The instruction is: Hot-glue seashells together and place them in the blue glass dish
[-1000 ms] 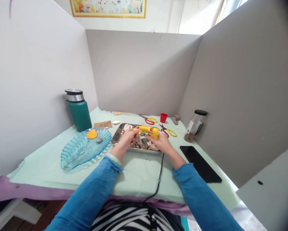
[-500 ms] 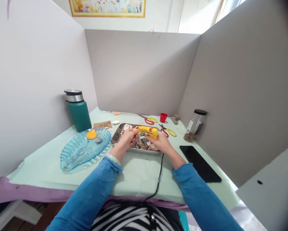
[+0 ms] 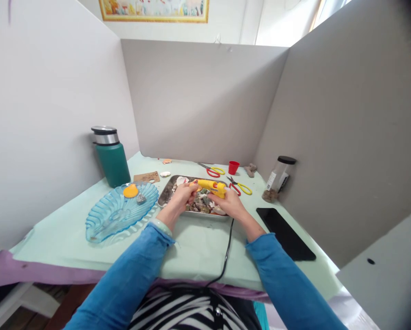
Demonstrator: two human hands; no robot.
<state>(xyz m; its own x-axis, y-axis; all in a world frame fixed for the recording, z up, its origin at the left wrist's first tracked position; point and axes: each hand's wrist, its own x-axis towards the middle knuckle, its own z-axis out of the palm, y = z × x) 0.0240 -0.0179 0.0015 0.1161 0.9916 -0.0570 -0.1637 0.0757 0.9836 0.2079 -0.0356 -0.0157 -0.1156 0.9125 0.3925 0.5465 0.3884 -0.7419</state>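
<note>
My right hand [image 3: 231, 203] is closed around a yellow glue gun [image 3: 212, 186], whose nozzle points left and whose black cord [image 3: 227, 250] runs down toward me. My left hand [image 3: 183, 196] is pinched on a small item at the gun's tip; I cannot make out what it is. Both hands hover over a metal tray [image 3: 167, 194] filled with several shells and stones.
A blue glass shell-shaped dish [image 3: 117, 211] holding an orange shell and a grey stone lies at left. A green flask [image 3: 111, 157] stands behind it. Two scissors [image 3: 240, 186], a red cup [image 3: 233, 167], a jar [image 3: 278, 178] and a black phone [image 3: 285, 233] are at right. Grey partitions enclose the table.
</note>
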